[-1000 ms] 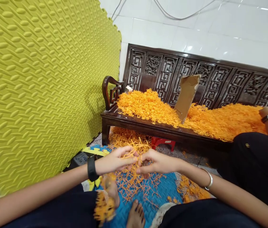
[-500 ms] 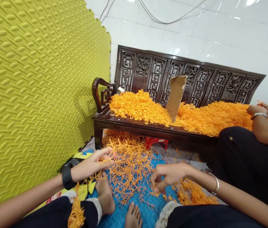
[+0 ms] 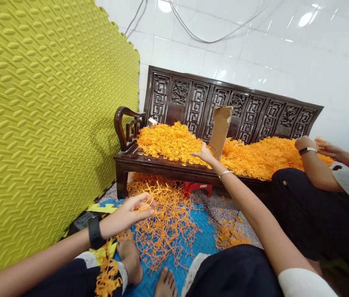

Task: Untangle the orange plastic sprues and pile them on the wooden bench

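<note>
My left hand (image 3: 139, 209), with a dark band on its wrist, is closed loosely around some thin, branching orange strands (image 3: 154, 192). Below and behind it a tangled heap of the same strands (image 3: 168, 231) covers part of the blue foam mat (image 3: 203, 231). Stretched out to the bench, my right hand (image 3: 204, 155) has its fingers apart at the front of a pile of small orange pieces (image 3: 171, 142). Nothing shows in its grasp. A cardboard piece (image 3: 220, 130) stands upright just right of that hand, dividing the pile from a second orange pile (image 3: 263, 156).
The dark carved bench (image 3: 162, 165) runs along the white tiled wall. Underneath is a red stool (image 3: 197, 187). A yellow foam mat (image 3: 53, 103) stands at the left. To the right, another person's hands (image 3: 313, 144) work over the second pile. More orange pieces (image 3: 231, 235) lie on the floor.
My right hand has gone from low above the floor mat, fingers curled, up to the bench pile with fingers spread. My left hand still holds strands in nearly the same place.
</note>
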### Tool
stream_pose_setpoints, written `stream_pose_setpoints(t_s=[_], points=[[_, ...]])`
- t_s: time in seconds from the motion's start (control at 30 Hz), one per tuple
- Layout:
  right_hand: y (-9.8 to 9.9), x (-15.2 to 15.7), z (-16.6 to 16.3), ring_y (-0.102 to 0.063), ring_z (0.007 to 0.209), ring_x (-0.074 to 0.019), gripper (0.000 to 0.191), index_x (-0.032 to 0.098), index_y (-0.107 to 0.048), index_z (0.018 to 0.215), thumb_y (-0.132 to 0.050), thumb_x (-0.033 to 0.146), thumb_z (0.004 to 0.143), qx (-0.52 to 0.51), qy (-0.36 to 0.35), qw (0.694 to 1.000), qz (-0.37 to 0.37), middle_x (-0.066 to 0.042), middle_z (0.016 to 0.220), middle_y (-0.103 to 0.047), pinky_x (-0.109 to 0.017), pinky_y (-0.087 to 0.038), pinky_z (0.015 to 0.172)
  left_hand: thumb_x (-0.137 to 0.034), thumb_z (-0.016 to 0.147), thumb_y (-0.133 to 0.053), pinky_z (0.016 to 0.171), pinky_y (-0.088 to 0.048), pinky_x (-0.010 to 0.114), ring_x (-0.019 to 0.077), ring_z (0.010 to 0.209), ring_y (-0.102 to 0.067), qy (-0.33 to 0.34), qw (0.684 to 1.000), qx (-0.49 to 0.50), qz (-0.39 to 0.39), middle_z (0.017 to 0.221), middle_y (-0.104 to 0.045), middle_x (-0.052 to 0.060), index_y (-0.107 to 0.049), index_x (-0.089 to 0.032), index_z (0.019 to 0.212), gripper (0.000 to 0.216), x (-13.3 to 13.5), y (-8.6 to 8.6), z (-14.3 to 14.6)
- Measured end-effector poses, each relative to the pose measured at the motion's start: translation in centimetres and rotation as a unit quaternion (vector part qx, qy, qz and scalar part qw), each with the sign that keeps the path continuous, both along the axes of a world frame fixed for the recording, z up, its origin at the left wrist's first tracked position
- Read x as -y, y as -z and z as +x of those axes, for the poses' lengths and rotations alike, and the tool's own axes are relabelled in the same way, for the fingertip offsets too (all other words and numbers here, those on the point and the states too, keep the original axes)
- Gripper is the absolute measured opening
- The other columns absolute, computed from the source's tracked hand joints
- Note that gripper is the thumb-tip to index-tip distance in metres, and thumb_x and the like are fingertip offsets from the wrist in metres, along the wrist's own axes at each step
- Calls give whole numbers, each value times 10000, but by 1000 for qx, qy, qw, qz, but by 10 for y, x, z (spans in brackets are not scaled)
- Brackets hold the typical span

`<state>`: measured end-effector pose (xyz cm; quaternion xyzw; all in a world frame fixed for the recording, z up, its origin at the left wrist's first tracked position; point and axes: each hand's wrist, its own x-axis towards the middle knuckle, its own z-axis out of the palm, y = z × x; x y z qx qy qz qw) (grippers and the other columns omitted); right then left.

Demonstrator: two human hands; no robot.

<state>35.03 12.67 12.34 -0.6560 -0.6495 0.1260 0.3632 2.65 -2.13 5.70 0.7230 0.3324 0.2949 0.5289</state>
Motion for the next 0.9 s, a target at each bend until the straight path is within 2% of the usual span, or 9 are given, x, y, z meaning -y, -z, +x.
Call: stream_pose_setpoints(t_s=[0.07,0.13,0.23,0.33,0.5,0.63,0.73,0.8,0.9], points=[[4,1,13,-535,1003,-219,403,88,-504,1109,-563,364,821,5,13,999,-40,-127,1108,-544,-394,-424,873,-419,744,-594,448,-225,187,68,498,-326,8,1000,-1,-18,604,-418,-63,-501,-161,895,313,2,-2,2],[25,13,15,-567,925,-185,312,105,-531,1078,-519,328,860,9,-8,995,-96,-79,1059,-564,-373,-471,805,-430,760,-570,426,-200,185,66,465,-300,-1,999,17,-33,561,-394,-76,-477,-173,929,321,4,-6,4],[60,43,-1,-601,758,-141,230,85,-585,960,-562,275,834,9,-86,983,-163,-55,870,-618,-310,-502,702,-398,752,-585,447,-237,193,76,474,-340,-55,994,85,-32,540,-412,-72,-482,-172,911,295,7,-16,7],[76,78,-37,-613,677,-138,224,76,-628,883,-613,273,776,-5,-186,966,-179,-58,758,-646,-277,-497,662,-316,732,-609,497,-279,208,77,506,-356,-93,972,211,-49,552,-415,-61,-517,-145,870,238,10,-27,12],[56,138,-94,-603,670,-121,257,131,-650,819,-585,376,775,-31,-323,939,-117,-40,780,-657,-243,-472,643,-222,740,-585,613,-355,235,100,613,-452,-86,920,357,-138,644,-491,-15,-554,-112,894,192,14,-42,20],[29,168,-110,-569,558,-99,379,125,-627,817,-429,446,860,-135,-321,937,-26,-44,711,-629,-236,-443,555,-205,776,-556,662,-368,241,104,649,-483,-92,902,388,-167,690,-532,8,-579,-105,900,161,19,-51,20],[20,175,-115,-567,568,-103,349,128,-630,838,-522,458,805,-153,-324,933,-41,-45,719,-629,-236,-441,555,-209,786,-556,674,-370,243,106,653,-486,-89,898,401,-161,688,-538,7,-590,-107,891,150,20,-53,19],[21,174,-118,-562,588,-106,317,133,-632,840,-656,420,707,-126,-330,934,-56,-34,713,-628,-234,-436,564,-215,776,-572,686,-373,245,106,654,-487,-86,899,401,-156,685,-538,4,-596,-108,881,152,19,-53,20],[26,169,-123,-527,536,-91,308,129,-609,773,-716,386,641,-121,-324,934,-87,-9,634,-597,-225,-407,524,-244,754,-606,716,-378,251,106,680,-500,-92,906,387,-143,719,-554,4,-598,-116,886,184,17,-49,23]])
